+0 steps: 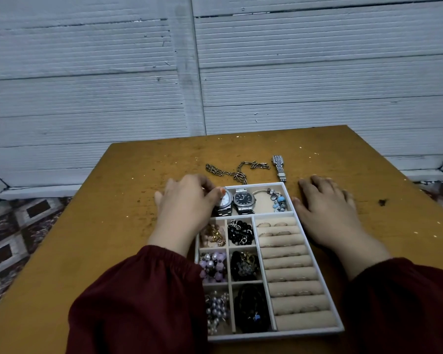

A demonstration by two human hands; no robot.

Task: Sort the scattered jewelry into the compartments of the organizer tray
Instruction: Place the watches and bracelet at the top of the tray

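Currently held: white-faced watch [225, 200], fingers [210, 187] of our left hand [187, 203] curled round it in the organizer tray's [279, 335] far compartment, beside the dark-faced watch [244, 200].
Right hand [327, 203]: flat on the desk [113, 226] by the tray's right wall, fingers straight, holding nothing; steadying, we judge.
Unsorted: chain [237, 171] and silver watch [278, 166], just beyond the far rim.
Room: desk wide either side.

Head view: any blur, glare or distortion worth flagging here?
Head view: dim, flat light with a bluish cast on the wall; wide-angle warp tilts its slat lines and splays the table edges; black beads in the tray lose detail; slight glint on the white-dial watch at the left hand; no strong motion blur.
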